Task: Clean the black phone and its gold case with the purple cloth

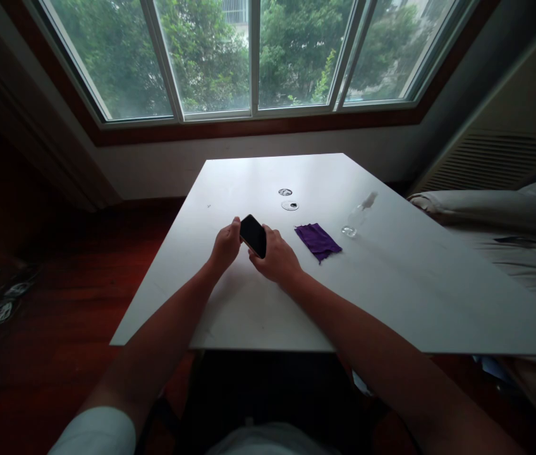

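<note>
Both hands meet over the white, flat-topped table (244, 180), partly closed around one object. At left, the person's left hand (225, 244) is curled against the near-left edge of a black, slab-shaped smartphone (253, 236), its thumb uppermost; the far fingers are hidden. The phone sits between the two hands, raised towards the middle of the tabletop and slanted, probably so its dark face can be seen while the hold stays at the edges. That face looks glossy, unlit and plain, with rounded corners and a thin, paler rim along the near side; fine marks are too small to tell. The right hand (277, 255) wraps the opposite edge and lower end, fingers bent, seemingly to steady it from the other side. Beyond it are two round, dark-rimmed discs (290, 206), apparently table fittings. Further right, a purple, folded fabric cloth (318, 241) lies flat, within easy reach of the right hand. Just beside it, a clear, transparent bottle (358, 217) lies on its side, perhaps laid down for stability.
</note>
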The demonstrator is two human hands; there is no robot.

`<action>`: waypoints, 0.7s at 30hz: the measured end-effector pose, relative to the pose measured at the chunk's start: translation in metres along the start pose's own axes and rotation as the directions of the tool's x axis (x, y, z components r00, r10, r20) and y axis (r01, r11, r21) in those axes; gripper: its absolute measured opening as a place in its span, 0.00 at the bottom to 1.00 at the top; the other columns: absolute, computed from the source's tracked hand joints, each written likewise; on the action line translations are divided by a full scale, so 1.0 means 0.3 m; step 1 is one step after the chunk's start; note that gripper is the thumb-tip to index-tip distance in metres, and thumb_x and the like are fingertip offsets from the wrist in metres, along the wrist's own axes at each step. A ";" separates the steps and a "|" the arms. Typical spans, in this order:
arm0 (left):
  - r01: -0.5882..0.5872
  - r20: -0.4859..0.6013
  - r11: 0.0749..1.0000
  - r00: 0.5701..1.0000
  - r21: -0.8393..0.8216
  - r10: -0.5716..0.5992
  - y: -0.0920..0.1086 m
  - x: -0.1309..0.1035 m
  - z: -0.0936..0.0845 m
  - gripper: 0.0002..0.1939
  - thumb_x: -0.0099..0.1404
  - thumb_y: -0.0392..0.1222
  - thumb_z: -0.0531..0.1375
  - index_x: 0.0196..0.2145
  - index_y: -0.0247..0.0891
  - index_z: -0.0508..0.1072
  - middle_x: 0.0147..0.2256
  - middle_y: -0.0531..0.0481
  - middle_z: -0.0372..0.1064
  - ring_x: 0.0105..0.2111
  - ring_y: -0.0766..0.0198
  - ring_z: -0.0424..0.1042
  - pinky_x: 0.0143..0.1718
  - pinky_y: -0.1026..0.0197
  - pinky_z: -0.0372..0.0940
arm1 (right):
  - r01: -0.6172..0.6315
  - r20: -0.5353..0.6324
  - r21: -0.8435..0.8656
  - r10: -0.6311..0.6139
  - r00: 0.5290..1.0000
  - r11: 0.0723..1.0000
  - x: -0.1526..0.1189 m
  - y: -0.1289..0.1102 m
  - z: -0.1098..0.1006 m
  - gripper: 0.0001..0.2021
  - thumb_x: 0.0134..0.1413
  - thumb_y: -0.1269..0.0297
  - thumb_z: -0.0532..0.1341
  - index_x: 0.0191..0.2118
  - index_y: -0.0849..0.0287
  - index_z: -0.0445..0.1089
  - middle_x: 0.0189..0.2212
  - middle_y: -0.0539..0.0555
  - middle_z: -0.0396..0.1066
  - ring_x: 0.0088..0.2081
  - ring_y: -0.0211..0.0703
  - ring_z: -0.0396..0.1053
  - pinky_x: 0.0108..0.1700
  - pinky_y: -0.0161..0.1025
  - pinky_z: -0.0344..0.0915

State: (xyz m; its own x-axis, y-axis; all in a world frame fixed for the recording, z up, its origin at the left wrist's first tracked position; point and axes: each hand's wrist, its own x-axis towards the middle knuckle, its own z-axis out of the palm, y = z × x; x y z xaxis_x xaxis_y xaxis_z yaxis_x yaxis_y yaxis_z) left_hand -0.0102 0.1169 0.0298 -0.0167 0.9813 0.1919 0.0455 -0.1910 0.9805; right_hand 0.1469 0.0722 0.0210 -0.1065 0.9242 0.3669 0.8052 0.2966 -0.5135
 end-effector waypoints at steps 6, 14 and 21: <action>-0.033 0.042 0.999 0.999 -0.041 0.035 0.007 -0.008 0.007 0.30 0.73 0.63 0.49 0.20 0.40 0.59 0.17 0.55 0.53 0.18 0.68 0.52 0.20 0.63 0.49 | 0.027 0.041 0.063 -0.030 0.999 0.998 -0.001 -0.001 -0.048 0.38 0.54 0.55 0.62 0.69 0.58 0.53 0.55 0.63 0.68 0.48 0.56 0.72 0.46 0.48 0.68; 0.013 0.073 0.978 0.997 -0.208 0.002 0.024 -0.025 0.030 0.31 0.70 0.66 0.53 0.19 0.41 0.55 0.16 0.57 0.49 0.16 0.71 0.49 0.19 0.64 0.47 | 0.056 0.097 0.205 -0.077 0.992 0.977 0.008 0.027 -0.089 0.37 0.51 0.58 0.63 0.67 0.56 0.57 0.53 0.61 0.70 0.48 0.54 0.71 0.49 0.48 0.68; 0.021 0.146 0.965 0.989 -0.262 0.018 0.026 -0.027 0.034 0.32 0.70 0.66 0.52 0.18 0.40 0.58 0.15 0.55 0.51 0.16 0.71 0.51 0.19 0.64 0.47 | 0.042 0.118 0.309 -0.082 0.990 0.950 0.017 0.037 -0.077 0.35 0.50 0.60 0.64 0.65 0.54 0.60 0.54 0.59 0.71 0.48 0.53 0.71 0.50 0.49 0.68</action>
State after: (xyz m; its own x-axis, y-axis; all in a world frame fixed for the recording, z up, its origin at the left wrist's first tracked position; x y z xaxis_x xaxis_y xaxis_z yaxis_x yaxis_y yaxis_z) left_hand 0.0005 0.1078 0.0353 0.1302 0.9707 0.2019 -0.2178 -0.1707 0.9610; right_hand 0.1687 0.0747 0.0352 -0.2398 0.9187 0.3138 0.5801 0.3948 -0.7124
